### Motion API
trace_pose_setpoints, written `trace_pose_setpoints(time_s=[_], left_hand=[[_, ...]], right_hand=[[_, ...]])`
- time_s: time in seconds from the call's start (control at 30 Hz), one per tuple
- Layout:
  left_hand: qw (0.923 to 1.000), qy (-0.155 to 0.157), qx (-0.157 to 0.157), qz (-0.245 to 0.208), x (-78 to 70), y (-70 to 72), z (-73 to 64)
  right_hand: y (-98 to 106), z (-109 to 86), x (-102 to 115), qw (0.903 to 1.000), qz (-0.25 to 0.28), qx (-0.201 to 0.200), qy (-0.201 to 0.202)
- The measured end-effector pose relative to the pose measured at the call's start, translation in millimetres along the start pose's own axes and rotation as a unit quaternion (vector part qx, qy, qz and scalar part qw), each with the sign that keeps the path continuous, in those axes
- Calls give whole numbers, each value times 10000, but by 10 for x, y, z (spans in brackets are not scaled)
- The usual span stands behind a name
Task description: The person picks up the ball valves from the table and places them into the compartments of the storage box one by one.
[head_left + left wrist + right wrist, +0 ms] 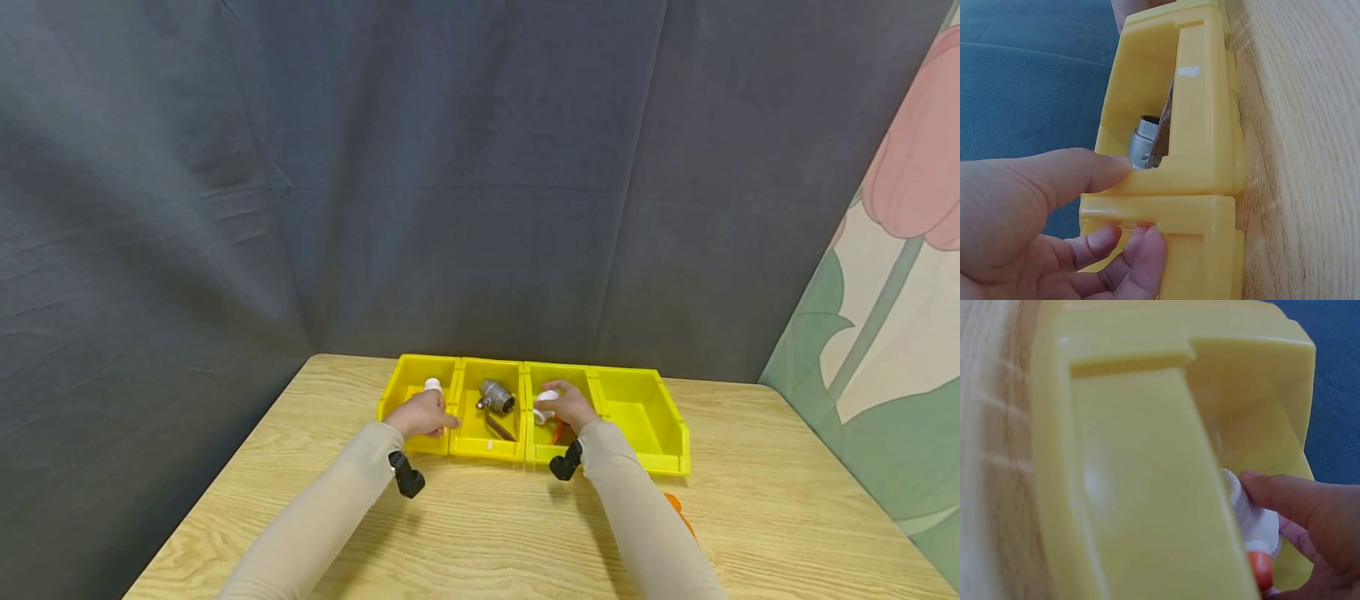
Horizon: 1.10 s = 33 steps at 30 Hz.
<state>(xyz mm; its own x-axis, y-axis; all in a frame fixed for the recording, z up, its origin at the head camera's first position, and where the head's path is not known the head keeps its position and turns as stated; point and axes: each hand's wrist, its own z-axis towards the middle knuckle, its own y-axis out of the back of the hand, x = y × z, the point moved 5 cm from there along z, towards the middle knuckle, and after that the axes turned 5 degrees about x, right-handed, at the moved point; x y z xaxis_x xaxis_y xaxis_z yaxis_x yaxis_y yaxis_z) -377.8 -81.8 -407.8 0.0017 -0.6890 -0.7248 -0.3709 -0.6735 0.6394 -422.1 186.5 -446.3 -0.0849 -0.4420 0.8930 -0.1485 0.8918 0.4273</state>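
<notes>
Wood-grain table (480, 533): four yellow bins (670, 463), orange object (673, 502).

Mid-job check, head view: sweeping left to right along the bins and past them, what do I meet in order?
Left hand → metal fitting → right hand, its fingers holding a white piece → rightmost yellow bin → floral backdrop.

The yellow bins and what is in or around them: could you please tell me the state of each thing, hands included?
Yellow bins: open-topped, side by side.
Metal fitting: lying, one open end visible.
Brown piece: slanted beside the fitting.
White piece: pinched.
Right hand: pinching the white piece.
Left hand: fingers bent at adjoining rims, grip unclear.
White object: partly hidden behind the left hand.
</notes>
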Motion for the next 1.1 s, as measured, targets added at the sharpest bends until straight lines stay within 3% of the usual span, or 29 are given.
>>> trace_pose_setpoints(time_s=[0.33, 1.1], left_hand=[[10000, -38, 12, -54, -5, -2, -15], [10000, 15, 1, -40, 4, 1, 0]], right_hand=[[-56, -50, 57, 9993, 123, 321, -163], [-50, -83, 69, 9979, -81, 528, -358]])
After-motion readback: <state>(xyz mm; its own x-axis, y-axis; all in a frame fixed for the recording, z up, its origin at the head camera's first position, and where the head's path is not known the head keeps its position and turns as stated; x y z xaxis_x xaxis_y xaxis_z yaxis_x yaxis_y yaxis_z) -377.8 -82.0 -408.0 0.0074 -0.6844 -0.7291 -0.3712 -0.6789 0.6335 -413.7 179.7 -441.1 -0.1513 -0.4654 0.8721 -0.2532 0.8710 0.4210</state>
